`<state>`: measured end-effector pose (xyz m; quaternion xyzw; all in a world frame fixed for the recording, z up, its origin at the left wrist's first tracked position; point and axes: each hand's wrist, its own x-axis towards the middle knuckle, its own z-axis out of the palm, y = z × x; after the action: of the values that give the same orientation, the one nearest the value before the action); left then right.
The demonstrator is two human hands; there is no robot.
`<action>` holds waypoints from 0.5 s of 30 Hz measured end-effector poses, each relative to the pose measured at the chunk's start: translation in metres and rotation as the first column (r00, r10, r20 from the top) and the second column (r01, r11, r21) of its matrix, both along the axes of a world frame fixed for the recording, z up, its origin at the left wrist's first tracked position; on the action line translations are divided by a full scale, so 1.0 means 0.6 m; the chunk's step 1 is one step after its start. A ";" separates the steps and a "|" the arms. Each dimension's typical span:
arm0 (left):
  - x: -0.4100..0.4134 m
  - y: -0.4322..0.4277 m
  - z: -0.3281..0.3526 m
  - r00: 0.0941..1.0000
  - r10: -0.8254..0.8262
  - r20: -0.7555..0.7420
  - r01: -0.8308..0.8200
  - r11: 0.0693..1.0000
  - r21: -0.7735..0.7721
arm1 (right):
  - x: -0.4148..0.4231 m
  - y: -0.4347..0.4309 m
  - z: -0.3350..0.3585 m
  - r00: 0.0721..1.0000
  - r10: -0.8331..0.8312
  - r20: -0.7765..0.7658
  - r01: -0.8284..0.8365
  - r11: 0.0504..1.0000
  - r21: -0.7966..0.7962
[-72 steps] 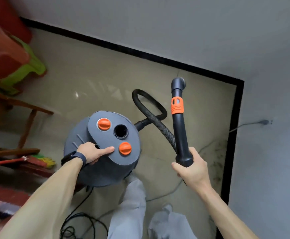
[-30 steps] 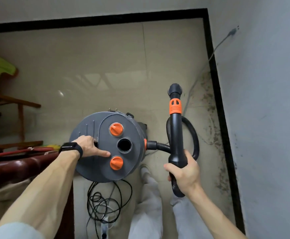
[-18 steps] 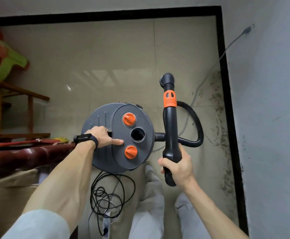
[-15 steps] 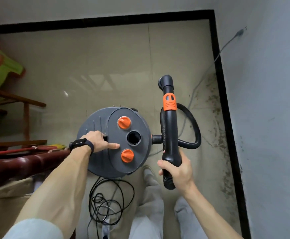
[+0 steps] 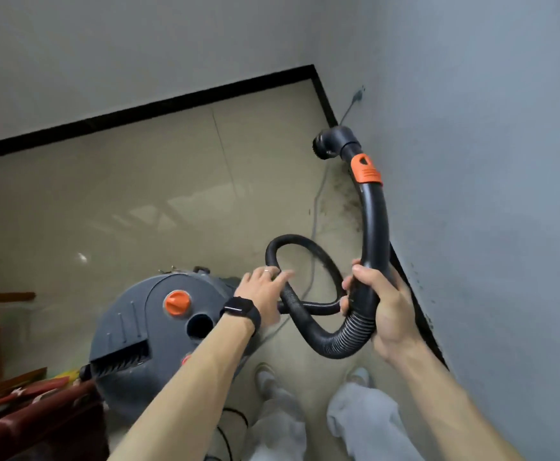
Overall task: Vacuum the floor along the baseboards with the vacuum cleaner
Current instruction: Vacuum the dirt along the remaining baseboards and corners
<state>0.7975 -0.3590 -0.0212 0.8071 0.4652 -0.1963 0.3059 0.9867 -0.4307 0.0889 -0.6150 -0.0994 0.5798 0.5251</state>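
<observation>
- Right hand (image 5: pixel 383 311): fingers and thumb curled firmly round the lower end of the curved black wand (image 5: pixel 376 224), just above its joint with the ribbed hose (image 5: pixel 305 257).
- Wand: rises up and away from the right hand, close along the wall on that hand's outer side. An orange collar (image 5: pixel 365 169) sits near its far end. Beyond it, the angled nozzle (image 5: pixel 330 144) is held off the floor (image 5: pixel 105 211) and faces the left hand's side.
- Hose: leaves below the right palm, curves under, loops between the two hands, then runs to the grey vacuum canister (image 5: pixel 128 327).
- Left hand (image 5: pixel 263 291): fingers straight and spread, gripping nothing, stretched out at the hose loop. Motion blur hides whether they touch it. A smartwatch (image 5: pixel 238 309) is on the wrist and a ring (image 5: pixel 267 270) on one finger.
- Canister: stands on the floor under the left forearm, with its orange knob (image 5: pixel 177 302) and round port (image 5: pixel 199 326) just beside that wrist.
- Baseboard (image 5: pixel 172 104): a black strip. One run passes just outside the right hand; the other crosses far ahead of both hands.
- Dirt (image 5: pixel 345 201): dark specks on the beige tiles ahead of the right hand, beside the baseboard.
- Cord (image 5: pixel 357 94): hangs from the wall beyond the nozzle.
</observation>
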 end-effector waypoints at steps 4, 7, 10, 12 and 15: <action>0.111 -0.019 -0.078 1.000 0.011 0.025 -0.005 0.975 -0.224 | 0.112 0.075 -0.008 0.969 -0.206 0.135 0.197 0.978 0.074; 0.171 -0.001 -0.153 0.975 0.144 0.167 -0.119 0.981 -0.153 | 0.204 0.119 -0.060 0.933 -0.240 0.267 0.237 0.971 0.045; 0.222 0.032 -0.220 0.987 -0.123 0.101 0.118 0.992 0.048 | 0.282 0.147 -0.161 0.927 -0.090 0.364 0.122 0.990 -0.066; 0.245 0.062 -0.244 0.964 -0.262 -0.045 0.264 0.964 0.026 | 0.321 0.152 -0.242 0.947 0.019 0.320 0.032 0.987 -0.156; 0.253 0.110 -0.290 0.894 -0.363 -0.262 0.355 0.931 -0.082 | 0.359 0.155 -0.373 0.978 0.111 0.177 -0.060 0.962 -0.267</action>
<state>0.9491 -0.2927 -0.1949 0.8393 0.3427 -0.3660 0.2103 1.2021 -0.3380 -0.1347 -0.7265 -0.0988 0.5484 0.4021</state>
